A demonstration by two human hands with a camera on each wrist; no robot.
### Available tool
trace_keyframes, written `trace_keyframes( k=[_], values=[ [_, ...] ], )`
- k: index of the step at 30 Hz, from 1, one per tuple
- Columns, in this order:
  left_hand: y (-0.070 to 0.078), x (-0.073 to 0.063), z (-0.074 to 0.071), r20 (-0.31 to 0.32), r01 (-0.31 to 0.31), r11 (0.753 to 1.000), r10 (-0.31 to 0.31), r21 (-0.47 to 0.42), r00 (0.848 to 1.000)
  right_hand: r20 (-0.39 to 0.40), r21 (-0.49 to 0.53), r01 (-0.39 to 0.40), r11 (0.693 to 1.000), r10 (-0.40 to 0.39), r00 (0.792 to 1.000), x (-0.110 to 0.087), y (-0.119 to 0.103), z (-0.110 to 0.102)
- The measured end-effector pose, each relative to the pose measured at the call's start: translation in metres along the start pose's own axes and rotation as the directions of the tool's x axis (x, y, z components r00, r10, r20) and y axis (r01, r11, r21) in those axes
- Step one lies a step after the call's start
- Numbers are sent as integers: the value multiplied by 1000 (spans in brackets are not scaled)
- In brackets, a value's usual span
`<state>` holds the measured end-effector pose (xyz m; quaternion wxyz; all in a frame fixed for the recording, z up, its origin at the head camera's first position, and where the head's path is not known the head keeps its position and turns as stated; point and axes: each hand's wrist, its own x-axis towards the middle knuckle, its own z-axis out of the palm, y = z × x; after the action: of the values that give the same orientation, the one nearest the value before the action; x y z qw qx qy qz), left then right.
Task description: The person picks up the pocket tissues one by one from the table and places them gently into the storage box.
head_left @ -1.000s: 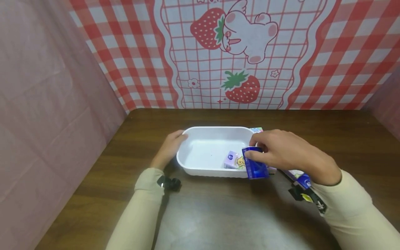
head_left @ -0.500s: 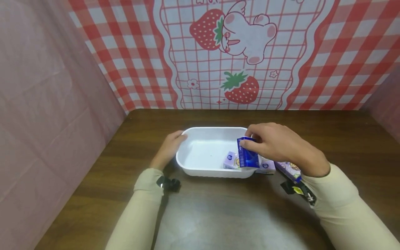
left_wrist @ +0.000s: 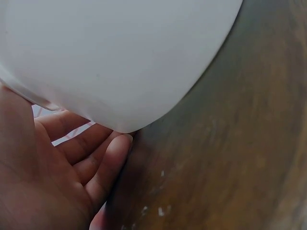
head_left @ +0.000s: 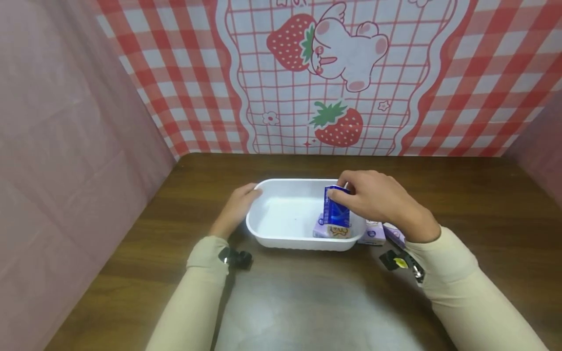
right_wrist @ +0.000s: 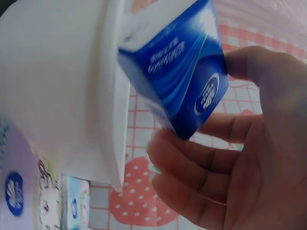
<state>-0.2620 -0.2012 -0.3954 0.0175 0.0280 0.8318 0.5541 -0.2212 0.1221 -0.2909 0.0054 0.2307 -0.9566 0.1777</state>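
A white oval plastic basin (head_left: 281, 243) stands on the table. At its left end my left hand (head_left: 237, 207) grips the rim, and in the left wrist view the fingers (left_wrist: 91, 143) lie along the outer wall. My right hand (head_left: 377, 197) pinches a small blue tissue pack (head_left: 336, 209) between thumb and fingers over the basin's right part. The right wrist view shows this pack tilted, its blue printed face with a white oval logo toward the camera. A purple tissue pack (head_left: 322, 230) with a cartoon bear lies inside the basin, partly covered by the blue one.
Beside the basin's right end lie a purple pack (head_left: 373, 234) and another purple pack (head_left: 394, 235), partly hidden by my right arm. A small pale-blue pack (right_wrist: 76, 203) shows in the right wrist view. A red checked cloth (head_left: 193, 78) hangs behind the brown table (head_left: 298, 302).
My right hand has carried the blue tissue pack leftward, from the basin's right edge to over its inside. The left hand stays on the rim.
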Motion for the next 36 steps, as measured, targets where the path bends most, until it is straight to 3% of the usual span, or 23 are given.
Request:
trace_keyframes(
  k=[11, 22, 31, 36],
  values=[
    [3, -2, 4, -16, -24, 1000, 24, -11, 1000, -8, 18, -104, 994, 105, 994, 10, -5, 16],
    [4, -4, 4, -20, -35, 999, 35, -4, 999, 45, 50, -103, 993, 100, 994, 22, -29, 27],
    [1, -3, 2, -18, -12, 1000, 12, -14, 1000, 81, 9, -115, 993, 114, 990, 32, -48, 40],
    [0, -3, 3, -18, -30, 999, 30, -10, 999, 90, 14, -131, 991, 129, 988, 34, -52, 49]
  ],
)
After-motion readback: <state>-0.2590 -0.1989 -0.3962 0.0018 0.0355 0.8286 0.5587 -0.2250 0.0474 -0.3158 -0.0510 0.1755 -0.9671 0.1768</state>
